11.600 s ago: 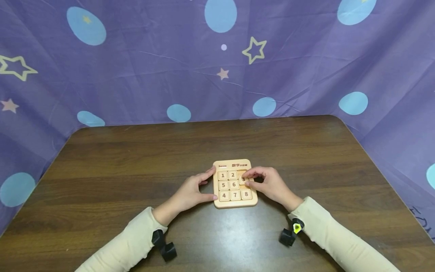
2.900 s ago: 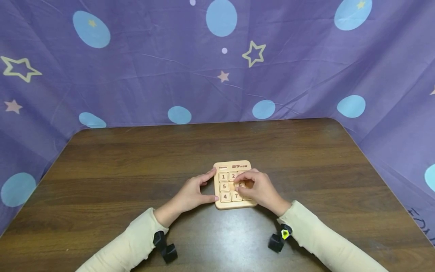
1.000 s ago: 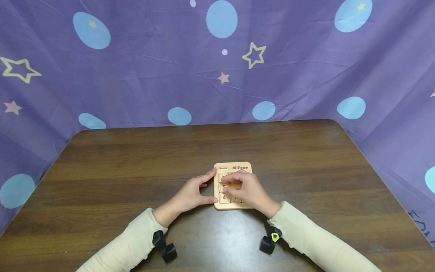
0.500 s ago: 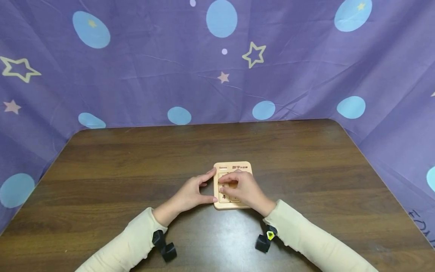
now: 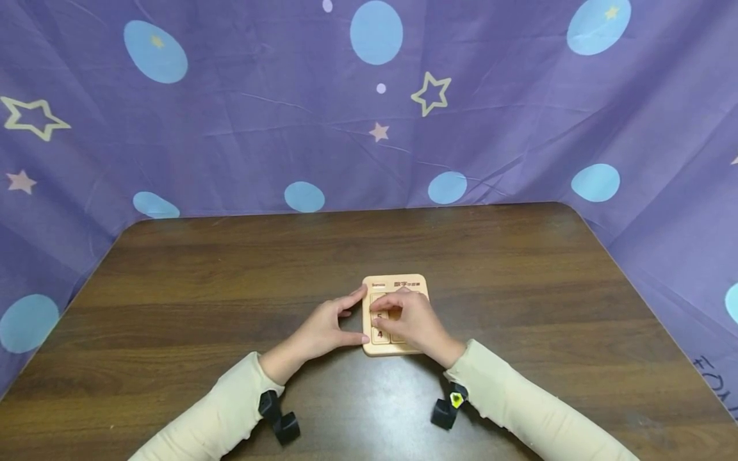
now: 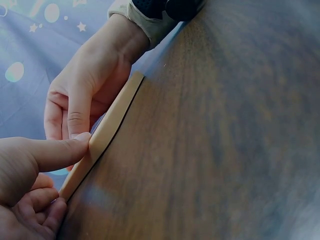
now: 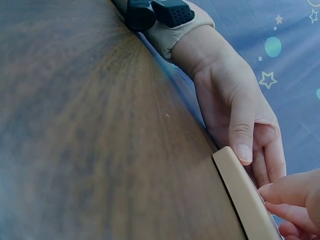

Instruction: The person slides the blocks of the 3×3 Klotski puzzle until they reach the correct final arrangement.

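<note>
A light wooden number slide puzzle [image 5: 396, 350] lies flat on the table. My left hand [image 5: 319, 330] holds its left edge, index finger near the upper corner and thumb near the lower one. Over the puzzle's face, my right hand [image 5: 423, 325] has thumb and index finger at two sides of the 5 tile [image 5: 378, 317] in the left column. Below that tile shows the 4 tile [image 5: 380, 335]; the right hand hides most other tiles. In the left wrist view the puzzle's side edge [image 6: 112, 120] runs past the left thumb [image 6: 60, 154].
The brown wood-grain table [image 5: 242, 269] stretches out on all sides of the puzzle. Behind it hangs a purple cloth [image 5: 248, 141] with stars and blue ovals. Black wrist cameras [image 5: 279, 419] hang from both sleeves, low over the table.
The right hand has moved left across the puzzle, from the 3 tile, then the 6 tile, to the 5 tile. The 6 tile slid right, out of the centre. The left hand stays put.
</note>
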The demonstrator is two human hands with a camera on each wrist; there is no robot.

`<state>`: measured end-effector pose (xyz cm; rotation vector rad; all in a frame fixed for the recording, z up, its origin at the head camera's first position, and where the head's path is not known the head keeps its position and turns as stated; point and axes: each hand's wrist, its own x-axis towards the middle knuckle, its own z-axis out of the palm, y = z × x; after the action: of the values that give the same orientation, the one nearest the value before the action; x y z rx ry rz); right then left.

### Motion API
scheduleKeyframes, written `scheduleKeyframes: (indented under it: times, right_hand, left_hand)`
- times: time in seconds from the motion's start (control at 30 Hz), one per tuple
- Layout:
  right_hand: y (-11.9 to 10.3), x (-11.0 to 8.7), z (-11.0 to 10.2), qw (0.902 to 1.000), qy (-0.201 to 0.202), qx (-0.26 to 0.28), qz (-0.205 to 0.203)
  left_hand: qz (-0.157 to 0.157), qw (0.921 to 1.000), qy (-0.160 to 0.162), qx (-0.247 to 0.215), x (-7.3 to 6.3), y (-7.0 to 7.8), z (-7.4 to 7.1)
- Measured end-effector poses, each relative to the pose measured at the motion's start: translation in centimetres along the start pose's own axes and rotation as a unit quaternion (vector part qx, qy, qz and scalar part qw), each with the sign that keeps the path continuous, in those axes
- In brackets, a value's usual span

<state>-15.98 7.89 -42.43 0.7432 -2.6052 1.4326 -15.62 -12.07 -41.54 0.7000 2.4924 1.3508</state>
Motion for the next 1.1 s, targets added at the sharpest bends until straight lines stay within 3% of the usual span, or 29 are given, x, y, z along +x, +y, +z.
scheduleKeyframes:
  times: [1.1]
  right_hand:
    - [-0.09,-0.15,-0.09,0.9995,0.005,-0.026,-0.017]
  left_hand:
    - [-0.004,1.0000,-0.006,-0.002,-0.08,-0.04,-0.09]
